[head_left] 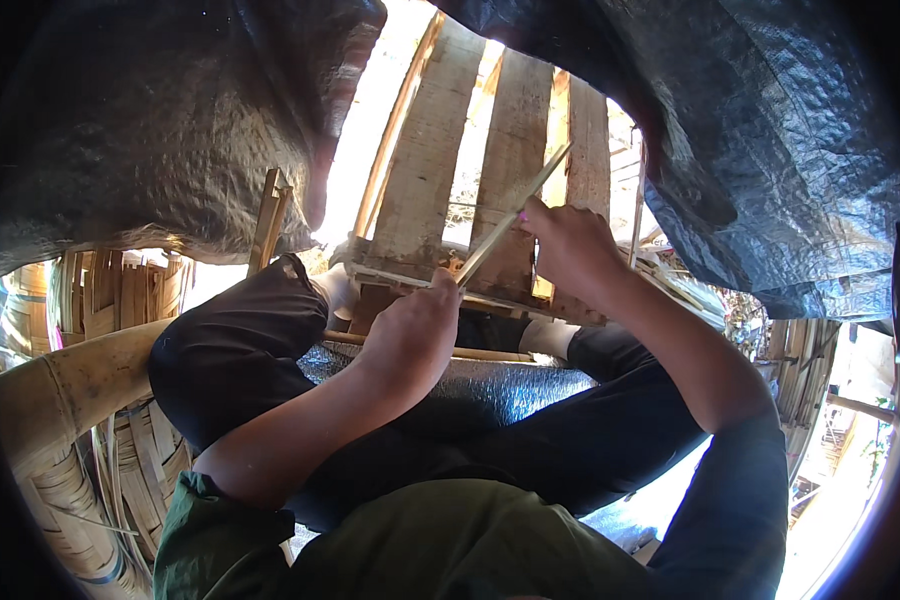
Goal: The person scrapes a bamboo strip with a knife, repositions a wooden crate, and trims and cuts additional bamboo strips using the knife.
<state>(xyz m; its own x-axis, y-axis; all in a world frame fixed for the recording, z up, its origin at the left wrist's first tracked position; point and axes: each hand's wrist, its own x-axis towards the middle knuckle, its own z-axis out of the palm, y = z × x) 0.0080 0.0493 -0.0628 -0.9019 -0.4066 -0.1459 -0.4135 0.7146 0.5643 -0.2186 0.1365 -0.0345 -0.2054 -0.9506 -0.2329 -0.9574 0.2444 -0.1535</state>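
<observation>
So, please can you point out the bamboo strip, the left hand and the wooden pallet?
bamboo strip [510, 220], head view, middle of its length
left hand [415, 335], head view, back of the hand
wooden pallet [420, 170], head view, a bare left slat

Harsh sun blows out the gaps at 12 and 4 o'clock, foreground sits shaded, fisheye warps the dark rim.

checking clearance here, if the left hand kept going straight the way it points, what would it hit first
Probably the wooden pallet just beyond the left hand, which grips the low end of a bamboo strip; depth is unclear.
</observation>
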